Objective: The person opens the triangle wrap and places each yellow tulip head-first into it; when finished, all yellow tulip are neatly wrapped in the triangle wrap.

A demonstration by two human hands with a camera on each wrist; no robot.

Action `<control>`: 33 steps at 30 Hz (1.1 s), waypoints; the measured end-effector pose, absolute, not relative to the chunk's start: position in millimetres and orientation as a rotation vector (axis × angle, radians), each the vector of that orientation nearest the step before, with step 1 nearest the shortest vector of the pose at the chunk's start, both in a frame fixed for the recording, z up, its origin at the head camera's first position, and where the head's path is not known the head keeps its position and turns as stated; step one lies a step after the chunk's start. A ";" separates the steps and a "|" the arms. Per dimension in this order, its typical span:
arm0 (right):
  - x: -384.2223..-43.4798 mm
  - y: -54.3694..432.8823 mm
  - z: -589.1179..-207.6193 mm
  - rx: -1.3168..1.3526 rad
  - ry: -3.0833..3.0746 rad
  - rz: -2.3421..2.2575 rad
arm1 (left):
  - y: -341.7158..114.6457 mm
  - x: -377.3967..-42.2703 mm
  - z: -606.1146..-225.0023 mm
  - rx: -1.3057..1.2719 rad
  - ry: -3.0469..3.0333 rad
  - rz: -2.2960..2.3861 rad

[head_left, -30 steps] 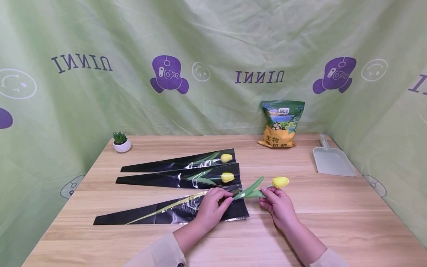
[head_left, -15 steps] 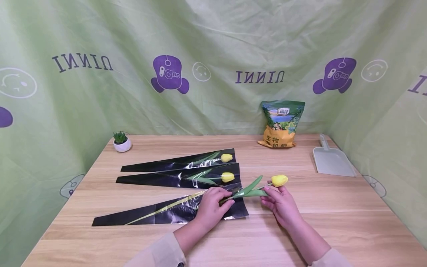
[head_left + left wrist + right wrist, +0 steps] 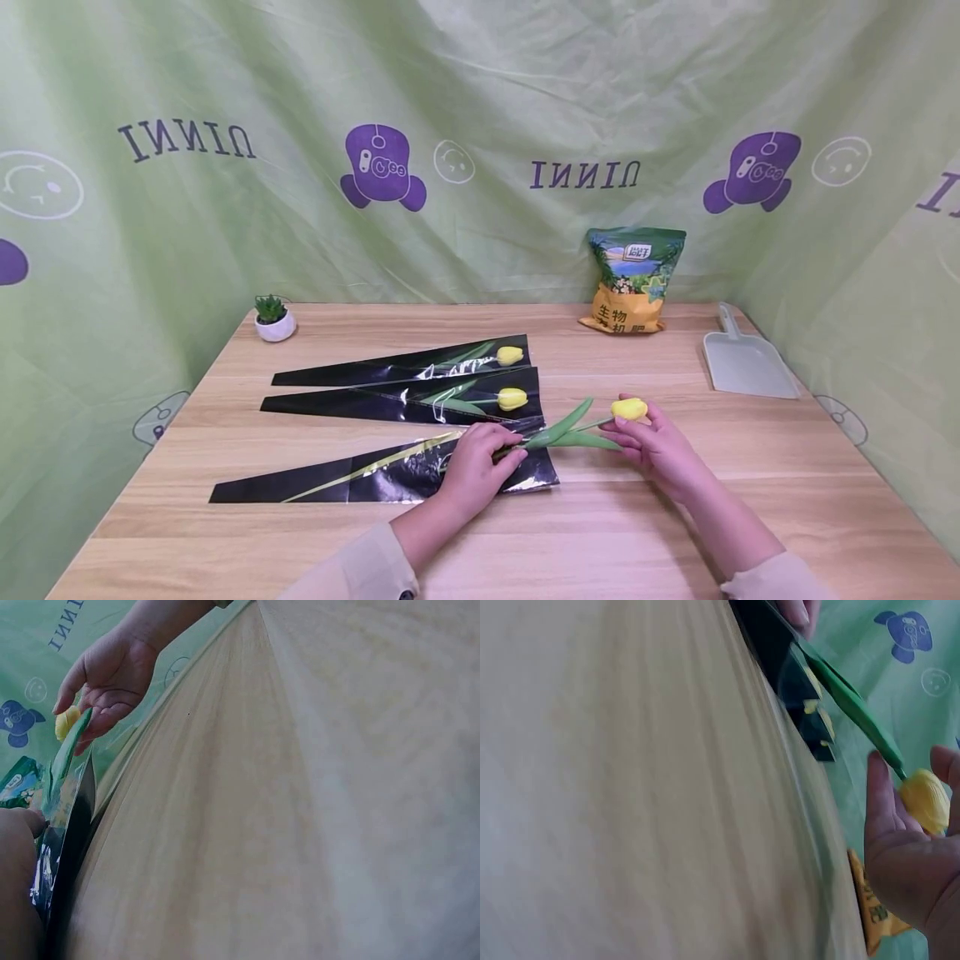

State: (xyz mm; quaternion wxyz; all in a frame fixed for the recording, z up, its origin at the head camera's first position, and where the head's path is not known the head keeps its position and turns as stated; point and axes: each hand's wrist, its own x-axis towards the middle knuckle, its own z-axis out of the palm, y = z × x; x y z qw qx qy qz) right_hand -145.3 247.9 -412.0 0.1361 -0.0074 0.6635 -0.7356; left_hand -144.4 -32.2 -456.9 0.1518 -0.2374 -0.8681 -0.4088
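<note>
A yellow tulip (image 3: 628, 409) with long green leaves (image 3: 558, 429) lies slantwise, its stem end inside the mouth of a black flower sleeve with a clear front (image 3: 300, 485). My left hand (image 3: 476, 467) holds the sleeve near its wide end, thumb and forefinger close to the stem; its other fingers are hidden. At the bloom, my right hand (image 3: 663, 450) has thumb and fingers around the flower head, as the right wrist view shows with the bloom (image 3: 925, 801) between them. In the left wrist view the leaf (image 3: 66, 761) rises out of the sleeve's open end.
Behind the hands, two black sleeves (image 3: 315, 377) (image 3: 322, 403) each contain a yellow tulip. A small potted succulent (image 3: 273, 320) stands at the back left. At the back right are a green and orange bag (image 3: 633, 279) and a grey dustpan (image 3: 752, 365).
My right hand has shifted to the right along the tulip, from the stem and leaf to the flower head. The left hand stays at the sleeve's mouth.
</note>
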 end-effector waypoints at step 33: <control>-175.4 280.7 -404.4 -0.313 2.378 -1.349 | -31.4 -144.0 -455.6 -0.695 -2.493 -1.166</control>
